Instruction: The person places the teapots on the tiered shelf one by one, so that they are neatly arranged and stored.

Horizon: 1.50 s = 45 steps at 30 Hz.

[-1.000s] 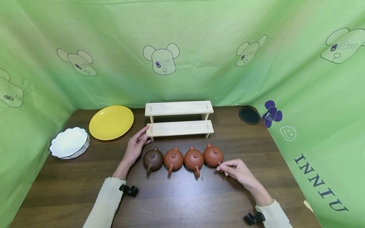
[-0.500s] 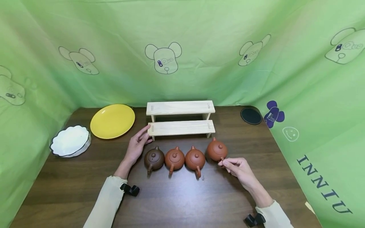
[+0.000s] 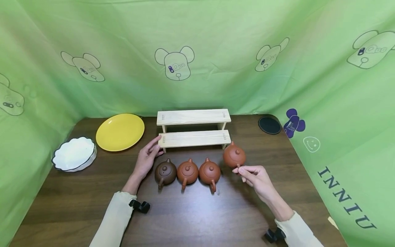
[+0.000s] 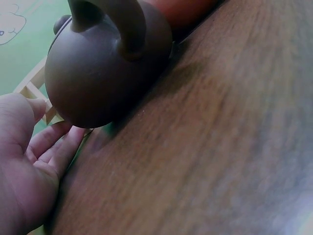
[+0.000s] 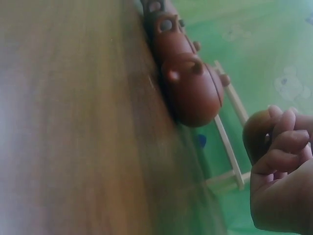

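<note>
My right hand (image 3: 255, 179) pinches the handle of a reddish-brown clay teapot (image 3: 234, 157). The teapot is raised off the table, spout toward the shelf; in the right wrist view the fingers (image 5: 288, 142) hide most of it. Beside the left end of the lower step of a pale two-step wooden stand (image 3: 194, 139), my left hand (image 3: 146, 159) has its fingertips at the board's edge. Below the stand, a dark brown teapot (image 3: 166, 172) and two reddish-brown teapots, one in the middle (image 3: 188, 172) and one on the right (image 3: 210, 172), line up, handles toward me.
A yellow plate (image 3: 120, 132) and a white scalloped dish (image 3: 74, 154) with a dark rim lie on the left of the wooden table (image 3: 191, 219). At the back right is a black oval coaster (image 3: 270, 125). Green printed cloth (image 3: 216, 85) encloses the back and sides.
My right hand has lifted the rightmost teapot by its handle and carried it away from me, toward the stand's right end. The left hand stays at the stand.
</note>
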### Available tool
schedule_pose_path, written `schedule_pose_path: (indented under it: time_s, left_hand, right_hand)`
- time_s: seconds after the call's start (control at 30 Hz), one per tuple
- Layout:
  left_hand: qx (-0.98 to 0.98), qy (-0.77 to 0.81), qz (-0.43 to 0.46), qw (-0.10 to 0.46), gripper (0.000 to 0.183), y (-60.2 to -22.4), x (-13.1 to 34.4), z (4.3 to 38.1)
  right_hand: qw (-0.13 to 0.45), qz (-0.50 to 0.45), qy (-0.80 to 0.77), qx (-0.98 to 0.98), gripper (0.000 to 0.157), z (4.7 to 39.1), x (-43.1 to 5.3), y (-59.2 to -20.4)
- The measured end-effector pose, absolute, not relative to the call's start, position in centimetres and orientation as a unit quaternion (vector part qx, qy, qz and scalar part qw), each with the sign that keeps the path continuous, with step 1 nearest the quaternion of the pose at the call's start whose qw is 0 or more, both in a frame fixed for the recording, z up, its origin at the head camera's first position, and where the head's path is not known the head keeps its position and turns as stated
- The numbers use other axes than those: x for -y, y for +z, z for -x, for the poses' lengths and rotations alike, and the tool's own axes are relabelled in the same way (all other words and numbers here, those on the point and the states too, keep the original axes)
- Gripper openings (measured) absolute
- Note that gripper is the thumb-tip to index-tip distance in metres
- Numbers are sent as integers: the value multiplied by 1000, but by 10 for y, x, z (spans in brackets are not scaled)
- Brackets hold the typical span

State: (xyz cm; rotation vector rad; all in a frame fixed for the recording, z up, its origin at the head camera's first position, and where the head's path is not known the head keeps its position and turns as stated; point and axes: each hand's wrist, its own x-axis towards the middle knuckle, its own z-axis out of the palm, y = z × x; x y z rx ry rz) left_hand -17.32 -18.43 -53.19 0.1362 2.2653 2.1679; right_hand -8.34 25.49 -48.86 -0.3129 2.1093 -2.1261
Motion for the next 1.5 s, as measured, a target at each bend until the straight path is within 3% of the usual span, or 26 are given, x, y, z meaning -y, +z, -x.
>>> schedule_pose_path:
  time_s: [0.7, 1.13, 1.5]
  left_hand:
    - [-726, 687, -28, 2, 47, -531, 183, 173]
    - [-725, 688, -37, -1, 47, -530, 183, 174]
    - [-736, 676, -29, 3, 47, -528, 184, 172]
  right_hand:
    - [93, 105, -690, -710, 21, 123, -214, -451]
    - [106, 96, -699, -701, 25, 152, -182, -431]
    - [78, 96, -728, -675, 21, 180, -143, -429]
